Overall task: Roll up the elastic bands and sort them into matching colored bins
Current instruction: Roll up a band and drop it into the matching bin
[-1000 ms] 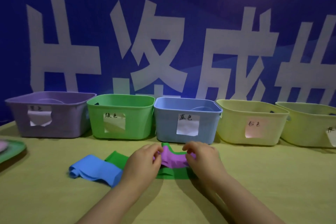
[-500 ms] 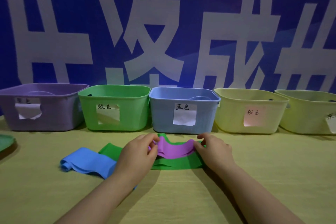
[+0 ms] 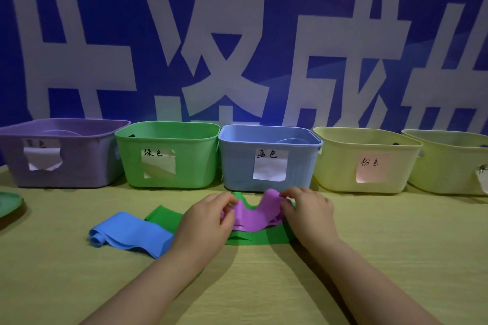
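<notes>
On table, before blue bin (image 3: 269,158): purple band (image 3: 252,215), pinched by left hand (image 3: 204,221) and right hand (image 3: 307,210). Green band (image 3: 253,239) lies beneath; blue band (image 3: 129,235) beside.

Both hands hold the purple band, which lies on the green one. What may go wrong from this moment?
1. The purple band lies on the green band; rolling may drag the green one in too.
2. The left hand and right hand pinch it with fingertips only; this grip may slip, and the band may spring back.
3. The purple bin stands far left, while the blue bin is straight behind the hands; a wrong drop is possible.
</notes>
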{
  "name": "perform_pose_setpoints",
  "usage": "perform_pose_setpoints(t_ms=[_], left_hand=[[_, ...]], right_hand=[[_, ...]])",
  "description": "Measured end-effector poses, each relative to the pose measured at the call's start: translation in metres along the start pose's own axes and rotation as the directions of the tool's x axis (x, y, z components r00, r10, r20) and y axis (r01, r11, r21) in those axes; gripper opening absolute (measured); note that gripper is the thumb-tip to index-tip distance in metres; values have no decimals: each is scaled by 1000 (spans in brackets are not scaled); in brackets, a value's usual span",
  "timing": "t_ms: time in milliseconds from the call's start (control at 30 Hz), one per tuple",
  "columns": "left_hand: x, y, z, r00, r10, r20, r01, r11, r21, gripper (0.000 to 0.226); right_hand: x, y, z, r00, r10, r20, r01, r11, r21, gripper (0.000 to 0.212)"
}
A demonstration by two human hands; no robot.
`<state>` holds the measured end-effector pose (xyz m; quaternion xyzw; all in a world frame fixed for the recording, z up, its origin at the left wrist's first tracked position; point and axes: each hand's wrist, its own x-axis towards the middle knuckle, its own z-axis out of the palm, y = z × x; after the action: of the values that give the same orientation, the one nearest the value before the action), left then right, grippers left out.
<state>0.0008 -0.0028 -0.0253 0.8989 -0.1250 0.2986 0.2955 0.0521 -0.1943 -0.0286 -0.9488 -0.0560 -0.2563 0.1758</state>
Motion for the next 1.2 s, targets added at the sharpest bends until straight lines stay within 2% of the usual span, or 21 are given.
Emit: perform_pose_setpoints(t_ms=[133, 200, 267, 333, 400, 433, 500, 600, 733, 767, 833, 867, 933, 1033, 1200], left_hand=[[1, 0, -1, 999, -16, -31, 13, 998, -68, 26], [3, 2, -3, 998, -33, -50, 26, 989, -148, 31], [5, 5, -6, 994, -97, -49, 79, 955, -284, 29], [6, 9, -9, 985, -173, 16, 161, 877, -452, 26], [6, 13, -13, 972, -207, 110, 232, 779, -582, 33], [6, 14, -13, 968, -212, 133, 248, 738, -628, 38], [7, 14, -13, 967, -209, 146, 252, 688, -681, 29], [8, 14, -13, 971, -205, 119, 231, 698, -678, 17], [7, 18, -19, 981, -193, 21, 149, 681, -717, 11], [6, 20, -20, 986, -169, 3, 121, 693, -711, 7], [4, 24, -19, 991, -134, -5, 92, 703, -705, 4], [3, 26, -19, 992, -125, -1, 87, 702, -707, 2], [2, 28, -17, 992, -128, 0, 91, 712, -696, 14], [1, 27, -18, 993, -117, -27, 70, 747, -661, 27], [0, 27, -17, 989, -126, -77, 55, 795, -605, 30]], right_hand=[[-3, -16, -23, 980, -96, -173, 147, 938, 313, 22], [-6, -25, -32, 961, -131, -244, 231, 866, 444, 20], [-11, -33, -35, 952, -169, -254, 289, 769, 571, 22], [-15, -40, -35, 942, -243, -230, 334, 713, 617, 22], [-20, -46, -33, 930, -308, -201, 363, 681, 636, 26], [-22, -48, -32, 920, -339, -195, 382, 666, 641, 29], [-24, -52, -32, 900, -395, -183, 412, 635, 654, 30], [-26, -54, -34, 903, -410, -132, 383, 623, 682, 33], [-30, -55, -39, 930, -363, 60, 164, 555, 816, 36], [-30, -56, -39, 934, -351, 71, 142, 545, 826, 32], [-29, -56, -39, 952, -308, -1, 180, 554, 813, 23], [-27, -56, -39, 959, -279, -52, 208, 566, 798, 24], [-24, -53, -38, 964, -236, -124, 244, 595, 766, 33], [-24, -52, -39, 957, -223, -184, 284, 616, 734, 37], [-26, -53, -42, 947, -225, -229, 321, 645, 693, 38]])
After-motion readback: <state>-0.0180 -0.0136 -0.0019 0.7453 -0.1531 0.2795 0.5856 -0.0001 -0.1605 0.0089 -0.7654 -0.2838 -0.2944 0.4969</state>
